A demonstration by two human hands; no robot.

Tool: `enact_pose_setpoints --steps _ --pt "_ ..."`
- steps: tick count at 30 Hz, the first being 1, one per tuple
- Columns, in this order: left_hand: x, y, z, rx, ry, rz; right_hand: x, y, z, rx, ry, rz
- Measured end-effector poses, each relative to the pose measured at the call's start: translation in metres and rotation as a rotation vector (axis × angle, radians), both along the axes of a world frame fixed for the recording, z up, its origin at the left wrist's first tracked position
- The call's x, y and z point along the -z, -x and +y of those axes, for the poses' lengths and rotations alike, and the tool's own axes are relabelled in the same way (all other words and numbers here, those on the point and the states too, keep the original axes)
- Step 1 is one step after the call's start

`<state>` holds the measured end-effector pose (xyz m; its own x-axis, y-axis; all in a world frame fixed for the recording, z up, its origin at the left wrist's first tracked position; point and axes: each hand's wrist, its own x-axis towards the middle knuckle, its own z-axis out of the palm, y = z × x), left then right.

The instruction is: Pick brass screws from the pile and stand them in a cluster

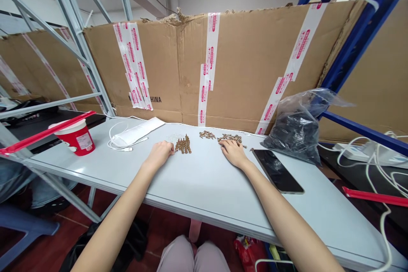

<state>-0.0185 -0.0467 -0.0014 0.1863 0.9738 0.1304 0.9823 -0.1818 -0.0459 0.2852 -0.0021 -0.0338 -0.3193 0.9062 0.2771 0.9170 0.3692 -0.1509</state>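
Observation:
My left hand (160, 153) rests on the grey-white table with its fingers curled together. Its fingertips are beside a group of small brass-coloured metal pieces (183, 144), several of them standing upright in rows. Whatever those fingers pinch is too small to make out. Small clear bits (174, 137) lie just behind that group. My right hand (234, 153) lies palm down, fingers stretched forward at the near edge of a loose pile of similar brass-coloured pieces (236, 137). Between the hands, farther back, is a smaller loose pile of metal pieces (207, 134).
A dark phone or tablet (278, 171) lies right of my right hand, before a clear bag of black items (295, 131). To the left are a white cable (119, 148), a white flat packet (140, 131) and a red cup (78, 138). A cardboard wall (245, 68) closes the back.

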Motion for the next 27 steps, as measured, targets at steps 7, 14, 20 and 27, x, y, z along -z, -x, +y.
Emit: enact_pose_setpoints --steps 7,14,20,27 --pt "0.006 -0.007 -0.001 0.011 -0.017 0.041 -0.001 0.000 -0.001 0.001 0.007 -0.012" --pt "0.008 -0.010 -0.006 -0.005 -0.044 0.110 -0.001 0.001 0.000 -0.002 0.020 -0.016" --pt "0.005 -0.006 -0.007 0.040 -0.039 0.145 0.000 0.001 0.000 -0.005 0.011 -0.016" --pt "0.004 0.001 -0.001 0.081 -0.038 0.140 0.000 0.001 0.000 0.000 0.018 -0.040"
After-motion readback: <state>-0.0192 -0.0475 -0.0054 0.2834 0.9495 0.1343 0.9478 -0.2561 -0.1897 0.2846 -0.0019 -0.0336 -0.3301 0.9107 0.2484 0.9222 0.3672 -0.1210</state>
